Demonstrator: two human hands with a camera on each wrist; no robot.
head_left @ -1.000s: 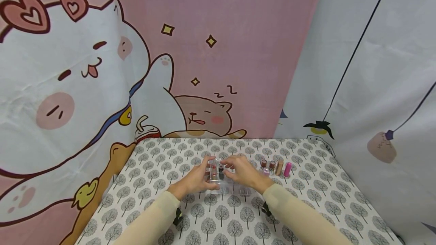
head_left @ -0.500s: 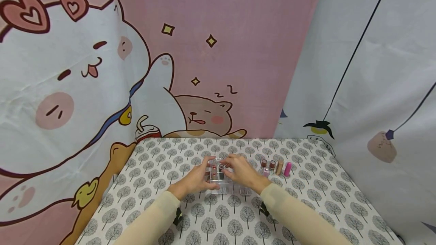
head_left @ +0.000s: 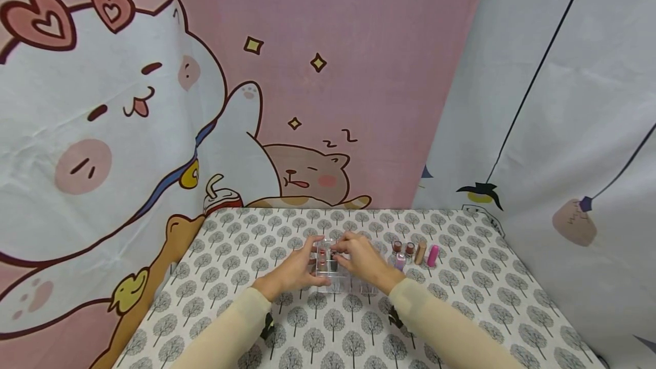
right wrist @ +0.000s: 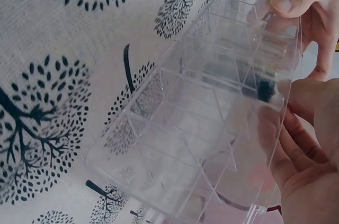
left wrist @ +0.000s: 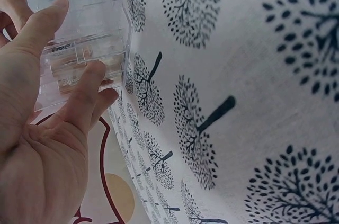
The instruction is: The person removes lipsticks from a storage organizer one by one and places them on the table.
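A clear plastic organizer (head_left: 335, 285) with divided compartments stands on the tree-print cloth. My left hand (head_left: 293, 269) grips its left side, thumb at the front and fingers toward the back; in the left wrist view, the left fingertips (left wrist: 95, 70) lie against the clear wall. Small red-topped items (head_left: 322, 256) sit in the left compartments. Beside them is a small dark item (head_left: 334, 266), inside a compartment. My right hand (head_left: 365, 259) reaches over the organizer and pinches this item near its top. The right wrist view shows its dark part (right wrist: 266, 89) by the fingertips, partly hidden.
Right of the organizer stand two small dark-capped bottles (head_left: 410, 248), a pale pink bottle (head_left: 400, 261), a brown tube (head_left: 420, 253) and a bright pink tube (head_left: 433, 255). A cartoon-print curtain (head_left: 389, 101) hangs behind the table's far edge.
My right hand has shifted slightly at the dark item, its fingertips a little closer together. The left hand and the organizer stay in place.
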